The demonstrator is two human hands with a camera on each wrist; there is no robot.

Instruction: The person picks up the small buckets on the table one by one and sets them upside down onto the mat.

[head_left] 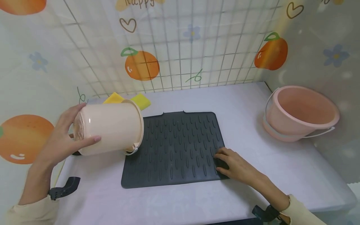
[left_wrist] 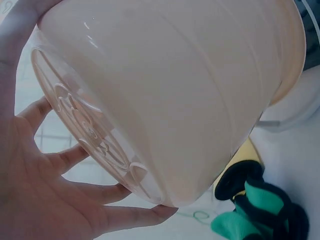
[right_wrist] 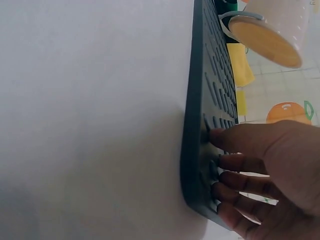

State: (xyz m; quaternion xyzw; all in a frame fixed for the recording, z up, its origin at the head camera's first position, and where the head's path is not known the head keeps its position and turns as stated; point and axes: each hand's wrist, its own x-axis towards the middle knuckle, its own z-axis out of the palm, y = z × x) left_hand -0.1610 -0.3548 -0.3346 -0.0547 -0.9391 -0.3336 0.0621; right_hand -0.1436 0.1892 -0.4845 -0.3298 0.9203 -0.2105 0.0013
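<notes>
My left hand (head_left: 63,134) grips a cream bucket (head_left: 112,125) round its base, thumb on the near side and fingers spread over the bottom. Tipped on its side, the bucket has its mouth turned right, above the left part of a dark ribbed mat (head_left: 177,150). The mouth shows in the right wrist view, where the bucket (right_wrist: 285,20) hangs beyond the mat. On the mat's near right corner rests my right hand (head_left: 234,165), its bent fingertips touching the ribbed surface (right_wrist: 212,100) and holding nothing.
At the right stands a pink bucket (head_left: 301,109) with its handle lowered. Yellow cloths (head_left: 140,100) lie behind the cream bucket. A green and black item (left_wrist: 265,210) sits near it, its kind unclear. A wire grid with a printed sheet (head_left: 180,47) backs the white-covered table (head_left: 239,103).
</notes>
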